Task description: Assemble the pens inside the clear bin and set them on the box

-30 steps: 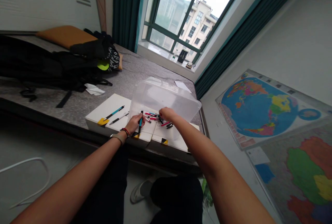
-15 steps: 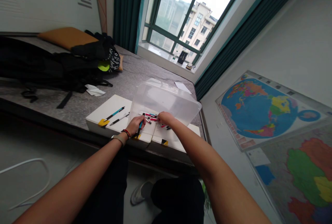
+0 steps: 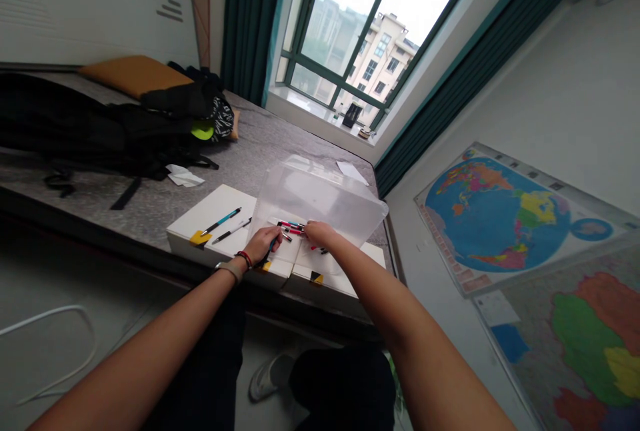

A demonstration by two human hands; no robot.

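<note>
My left hand (image 3: 265,244) is closed round a blue and black pen (image 3: 273,244), just at the near opening of a clear plastic box (image 3: 325,201). That box is tipped with its opening towards me, over white cardboard boxes. My right hand (image 3: 317,232) reaches into it, fingers curled down among several red, blue and black pens (image 3: 293,226); what its fingertips hold is hidden. To the left, a blue and black pen (image 3: 221,221) and a white and black pen (image 3: 231,230) lie side by side on a white box (image 3: 187,221).
The white boxes line the front edge of a grey stone-like counter (image 3: 250,144). A black bag (image 3: 135,134), an orange cushion (image 3: 135,76) and a crumpled tissue (image 3: 185,176) lie at left. Behind, a paper sheet (image 3: 353,172) rests near the wall with maps (image 3: 495,211).
My left hand has tilted the pen, so less of it shows. My right hand stays over the pens in the clear box. The view has shifted slightly.
</note>
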